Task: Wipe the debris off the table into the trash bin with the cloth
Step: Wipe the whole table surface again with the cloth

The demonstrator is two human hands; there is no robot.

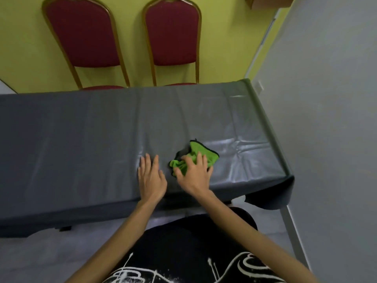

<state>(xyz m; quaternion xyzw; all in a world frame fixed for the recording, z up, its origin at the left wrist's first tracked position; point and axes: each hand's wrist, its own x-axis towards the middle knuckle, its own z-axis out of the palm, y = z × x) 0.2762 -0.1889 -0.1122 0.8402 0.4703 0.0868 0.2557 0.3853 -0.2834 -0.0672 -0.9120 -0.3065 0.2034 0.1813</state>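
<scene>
The right hand (pixel 194 174) is pressing down on a crumpled green cloth (pixel 196 155), fingers spread and curling over it, near the right end of the grey-covered worktop (pixel 81 139). The left hand (pixel 151 176) is lying flat and released just left of it. Two red chairs (pixel 85 35) are standing beyond the far edge.

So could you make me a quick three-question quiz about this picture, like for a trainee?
1. True or false: the right hand rests on the crumpled green microfibre cloth.
2. Where does the left hand lie?
3. How many red padded chairs stand behind the grey covered table: A one, B two, C three?

Key: 1 true. 2 flat on the table, beside the cloth, not touching it. 3 B.
</scene>
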